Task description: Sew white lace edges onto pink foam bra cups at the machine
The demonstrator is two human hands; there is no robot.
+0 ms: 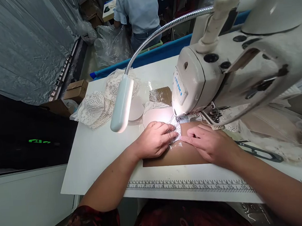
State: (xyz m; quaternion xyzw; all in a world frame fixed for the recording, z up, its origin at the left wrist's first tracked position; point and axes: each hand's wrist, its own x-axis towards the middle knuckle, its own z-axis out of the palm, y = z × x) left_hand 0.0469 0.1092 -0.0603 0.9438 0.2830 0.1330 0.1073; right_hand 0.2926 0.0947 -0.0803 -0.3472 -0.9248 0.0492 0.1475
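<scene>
My left hand [155,139] lies knuckles up on a small strip of white lace [176,129], fingers curled and pressed onto it just in front of the needle of a white sewing machine [215,75]. From the right, my right hand [211,144] rests flat on the brown patch [174,156] of the table, fingertips pressing the same lace edge. The two hands nearly touch at the lace. A bright spot from the machine's lamp falls on a pale cup-shaped piece [158,115] behind the left hand.
A gooseneck lamp [122,102] hangs over the white table [92,154]. A heap of lace [96,107] lies at the back left. Thread snips [261,152] lie to the right. A printed ruler [188,185] runs along the front edge. Another person [139,11] stands behind.
</scene>
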